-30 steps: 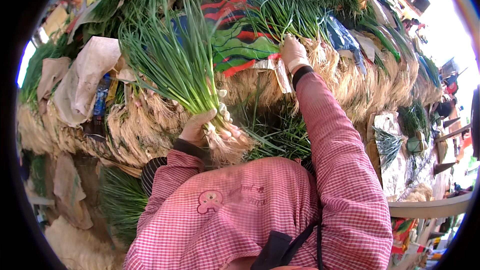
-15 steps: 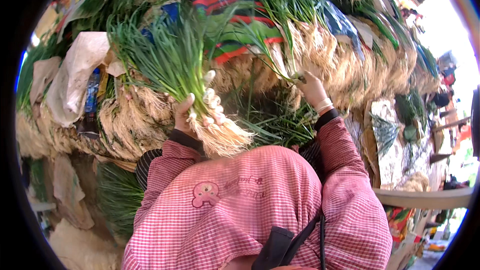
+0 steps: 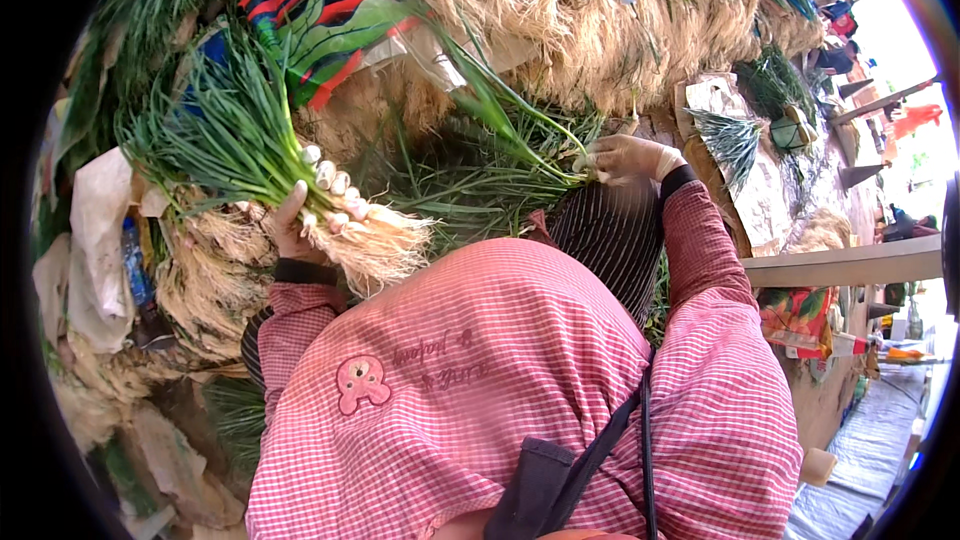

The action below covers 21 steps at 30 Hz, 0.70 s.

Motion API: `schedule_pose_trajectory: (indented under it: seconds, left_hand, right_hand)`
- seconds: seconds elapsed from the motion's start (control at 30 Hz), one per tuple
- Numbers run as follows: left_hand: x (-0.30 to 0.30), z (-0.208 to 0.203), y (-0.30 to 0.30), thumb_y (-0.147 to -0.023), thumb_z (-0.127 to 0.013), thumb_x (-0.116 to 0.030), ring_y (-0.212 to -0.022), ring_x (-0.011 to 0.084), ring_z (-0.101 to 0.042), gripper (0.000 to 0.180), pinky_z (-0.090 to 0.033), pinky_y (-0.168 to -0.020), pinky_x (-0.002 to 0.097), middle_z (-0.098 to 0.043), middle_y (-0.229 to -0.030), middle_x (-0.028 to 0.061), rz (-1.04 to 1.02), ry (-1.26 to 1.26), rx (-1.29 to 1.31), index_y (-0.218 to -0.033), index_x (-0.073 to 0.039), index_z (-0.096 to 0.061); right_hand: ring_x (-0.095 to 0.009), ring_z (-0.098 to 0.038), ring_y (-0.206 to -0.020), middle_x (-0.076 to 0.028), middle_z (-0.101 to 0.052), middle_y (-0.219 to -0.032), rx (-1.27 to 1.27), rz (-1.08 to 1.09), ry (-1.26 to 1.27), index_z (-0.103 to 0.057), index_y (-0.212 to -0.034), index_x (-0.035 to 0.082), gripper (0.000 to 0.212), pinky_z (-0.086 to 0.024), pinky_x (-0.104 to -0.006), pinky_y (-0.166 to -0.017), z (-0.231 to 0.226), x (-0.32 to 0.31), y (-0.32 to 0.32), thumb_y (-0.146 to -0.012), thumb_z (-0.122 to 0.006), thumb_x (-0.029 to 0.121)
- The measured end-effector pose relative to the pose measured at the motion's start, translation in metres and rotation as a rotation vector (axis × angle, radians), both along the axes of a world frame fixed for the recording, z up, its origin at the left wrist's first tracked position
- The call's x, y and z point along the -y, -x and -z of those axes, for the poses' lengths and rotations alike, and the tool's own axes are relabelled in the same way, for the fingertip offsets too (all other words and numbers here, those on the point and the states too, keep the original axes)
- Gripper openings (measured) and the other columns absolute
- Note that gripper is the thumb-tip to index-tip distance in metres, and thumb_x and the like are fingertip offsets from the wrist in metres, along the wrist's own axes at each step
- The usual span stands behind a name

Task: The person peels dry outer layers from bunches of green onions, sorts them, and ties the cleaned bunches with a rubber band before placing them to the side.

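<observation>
Smock [image 3: 520, 340]: fine red-and-white check, long sleeves, dark cuffs [image 3: 305, 272]. Chest bears pink bear-head patch [image 3: 362, 385], faint dark lettering [image 3: 437, 358] beside it. Wide black strap [image 3: 537, 485], thin black cord [image 3: 648, 460]. Legwear [image 3: 605, 230] dark, pale pinstripes. Right hand [image 3: 625, 158]: whitish band [image 3: 668, 162] at wrist.

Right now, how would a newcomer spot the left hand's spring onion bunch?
Start at the pink checked smock filling the lower middle. Past its left sleeve, the left hand holds the spring onion bunch. Unlike the neighbouring piles, it shows a clear cluster of round white bulbs between green leaves and pale roots.
</observation>
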State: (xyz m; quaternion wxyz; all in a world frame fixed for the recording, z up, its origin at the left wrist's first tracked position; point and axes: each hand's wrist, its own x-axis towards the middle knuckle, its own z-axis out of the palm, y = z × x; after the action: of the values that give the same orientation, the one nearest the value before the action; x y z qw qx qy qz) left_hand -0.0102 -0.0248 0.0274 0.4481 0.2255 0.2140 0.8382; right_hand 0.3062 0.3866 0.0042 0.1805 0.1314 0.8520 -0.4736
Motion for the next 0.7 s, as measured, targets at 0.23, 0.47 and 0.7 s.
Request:
schedule_pose_trajectory:
  seconds: [0.23,0.47,0.7]
  left_hand:
    - [0.015,0.001,0.003,-0.083,-0.068,-0.02,-0.085,0.0246,-0.055,0.047,-0.051,-0.073,0.0446,-0.053,-0.091,0.0062,0.078,-0.022,0.079,-0.123,-0.007,-0.047]
    - [0.022,0.011,0.006,-0.08,-0.07,-0.022,-0.11,0.0352,-0.061,0.048,-0.055,-0.09,0.0543,-0.06,-0.12,0.0231,0.129,0.128,-0.056,-0.122,-0.006,-0.052]
    - [0.018,0.006,-0.037,-0.091,-0.06,-0.024,-0.105,0.0375,-0.064,0.044,-0.056,-0.089,0.0477,-0.051,-0.135,0.0242,0.209,0.194,0.184,-0.131,-0.007,-0.051]
  right_hand:
    - [-0.008,-0.052,-0.067,-0.001,-0.067,-0.1,-0.063,0.147,-0.122,-0.066,-0.12,0.013,0.028,-0.047,-0.0216,-0.061,-0.081,0.057,0.031,-0.097,-0.057,0.026]
    - [-0.021,-0.063,-0.086,-0.012,-0.068,-0.095,-0.609,0.476,-0.34,-0.062,-0.126,0.009,0.032,-0.049,-0.0327,-0.077,-0.055,0.07,0.122,-0.095,-0.059,0.019]
    - [-0.03,-0.064,-0.096,-0.018,-0.066,-0.104,-0.499,-0.085,-0.66,-0.055,-0.129,0.003,0.036,-0.051,-0.0371,-0.081,-0.089,0.255,0.175,-0.095,-0.055,0.015]
